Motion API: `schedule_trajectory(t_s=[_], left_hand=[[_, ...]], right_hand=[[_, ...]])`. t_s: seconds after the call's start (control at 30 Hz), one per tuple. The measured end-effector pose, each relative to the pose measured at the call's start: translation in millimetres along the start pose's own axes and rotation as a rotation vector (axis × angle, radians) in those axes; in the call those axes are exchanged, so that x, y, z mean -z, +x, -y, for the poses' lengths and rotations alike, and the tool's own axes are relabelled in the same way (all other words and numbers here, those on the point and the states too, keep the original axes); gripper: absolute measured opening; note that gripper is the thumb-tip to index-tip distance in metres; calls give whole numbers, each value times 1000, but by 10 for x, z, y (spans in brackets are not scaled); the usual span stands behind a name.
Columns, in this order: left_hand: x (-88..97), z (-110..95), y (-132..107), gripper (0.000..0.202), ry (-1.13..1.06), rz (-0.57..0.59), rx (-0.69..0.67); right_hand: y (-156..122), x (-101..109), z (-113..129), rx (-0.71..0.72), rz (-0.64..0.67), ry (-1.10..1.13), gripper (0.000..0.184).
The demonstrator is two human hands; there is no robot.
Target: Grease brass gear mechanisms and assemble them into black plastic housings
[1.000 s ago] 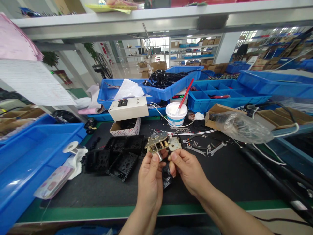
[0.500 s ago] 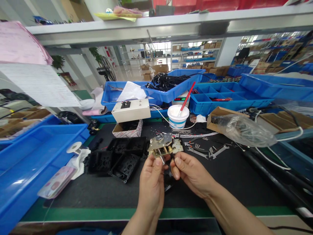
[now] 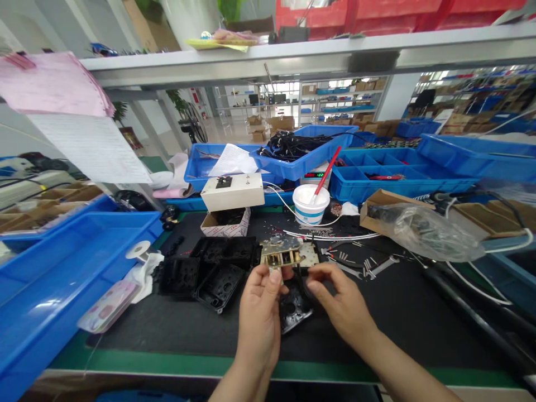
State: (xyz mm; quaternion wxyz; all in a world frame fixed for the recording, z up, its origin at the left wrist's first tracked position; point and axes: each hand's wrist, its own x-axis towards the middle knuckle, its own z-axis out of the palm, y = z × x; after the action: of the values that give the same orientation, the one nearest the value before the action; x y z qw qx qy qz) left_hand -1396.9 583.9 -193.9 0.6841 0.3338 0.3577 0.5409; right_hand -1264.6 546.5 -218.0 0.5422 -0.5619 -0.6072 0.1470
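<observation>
My left hand (image 3: 262, 301) is closed round the lower edge of a metal gear mechanism (image 3: 281, 252), with brass-coloured parts between its plates. Just right of it, my right hand (image 3: 341, 296) has its fingers curled and its thumb near the index finger; whatever lies between them is too dark to make out. A thin black cable (image 3: 298, 272) hangs from the mechanism towards this hand. Beneath both hands lies a black housing (image 3: 296, 307) with a shiny, greasy-looking inside. Another metal plate (image 3: 309, 254) shows behind the mechanism.
Several black housings (image 3: 220, 285) lie to the left. A white tub (image 3: 310, 209) with a red-handled tool stands behind. Wrenches (image 3: 384, 267) and small pins are at the right, near a plastic bag (image 3: 431, 231). Blue bins (image 3: 402, 187) line the back; a large blue tray (image 3: 79, 268) stands left.
My right hand has moved right, away from the mechanism, and its pinch has loosened. My left hand keeps hold of the mechanism. More of the black housing below shows, and the view has tilted up slightly.
</observation>
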Motion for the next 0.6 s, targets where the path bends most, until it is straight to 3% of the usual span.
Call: schedule_trajectory(t_s=[0.07, 0.13, 0.23, 0.33, 0.43, 0.53, 0.6], left_hand=[[10, -45, 2, 25, -22, -4, 27], [-4, -83, -8, 24, -71, 24, 73], [-54, -112, -43, 22, -161, 78, 171], [-110, -132, -90, 21, -206, 73, 295], [-114, -191, -134, 27, -182, 153, 391], [44, -266, -136, 48, 6, 348, 381], [265, -266, -101, 44, 270, 368, 231]], right_hand=[[45, 110, 9, 307, -122, -247, 15], [133, 221, 47, 602, -153, -488, 29], [311, 379, 146, 920, -51, -731, 28], [477, 519, 245, 1158, 97, -807, 19], [586, 602, 301, 1138, 229, -725, 25], [617, 629, 296, 857, 193, -533, 24], [588, 638, 248, 627, 119, -438, 17]])
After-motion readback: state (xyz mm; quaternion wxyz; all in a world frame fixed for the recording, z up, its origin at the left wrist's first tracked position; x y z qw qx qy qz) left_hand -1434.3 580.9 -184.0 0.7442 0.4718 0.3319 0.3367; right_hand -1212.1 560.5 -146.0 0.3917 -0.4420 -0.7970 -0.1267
